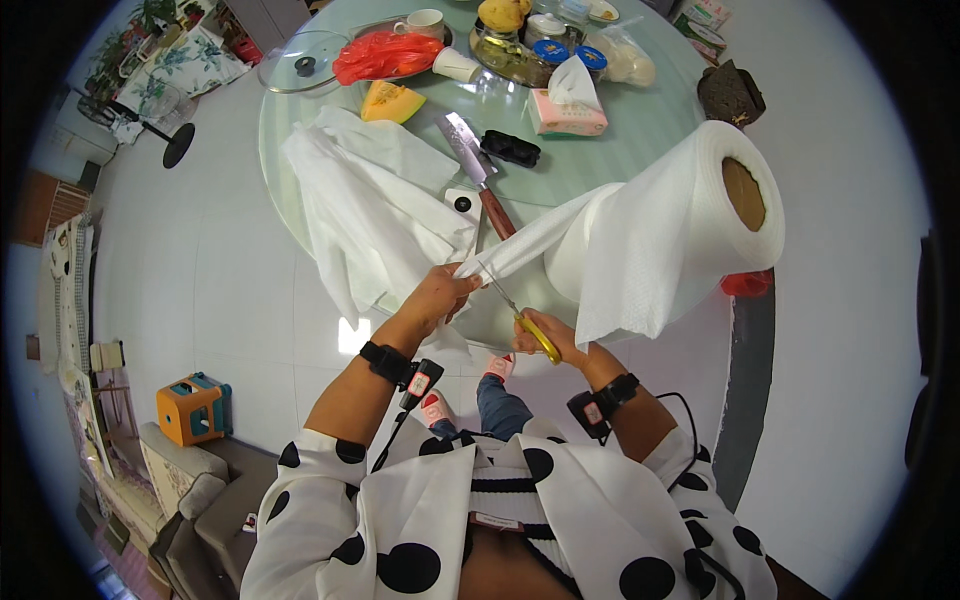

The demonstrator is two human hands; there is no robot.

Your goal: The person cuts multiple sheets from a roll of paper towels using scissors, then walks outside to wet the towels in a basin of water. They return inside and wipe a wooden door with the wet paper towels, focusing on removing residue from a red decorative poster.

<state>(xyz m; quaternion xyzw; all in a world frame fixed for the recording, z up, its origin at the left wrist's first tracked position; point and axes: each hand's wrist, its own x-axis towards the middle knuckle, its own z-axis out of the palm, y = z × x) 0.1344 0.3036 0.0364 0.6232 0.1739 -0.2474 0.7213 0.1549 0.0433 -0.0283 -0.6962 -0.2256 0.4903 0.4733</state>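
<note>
- Pinching a strip of white paper towel (535,236) in the left hand (440,297), mid-frame, with fingers bent and closed on the near end.
- Gripping yellow-handled scissors (542,340) in the right hand (553,333), just right of and below centre, with fingers curled around the handles.
- Pointing up and left with the scissor blades, toward the strip beside the left fingertips; long axis slanting from lower right to upper left.
- Stretched from the left fingers up and rightward toward the big white roll (690,215), right of centre, cardboard core facing right.
- Partly hidden behind a hanging sheet: the roll's middle.
- Covered in part by the right fingers: the scissor handles.
- Too small to make out: blade spread, and any contact with the strip; cannot tell.
</note>
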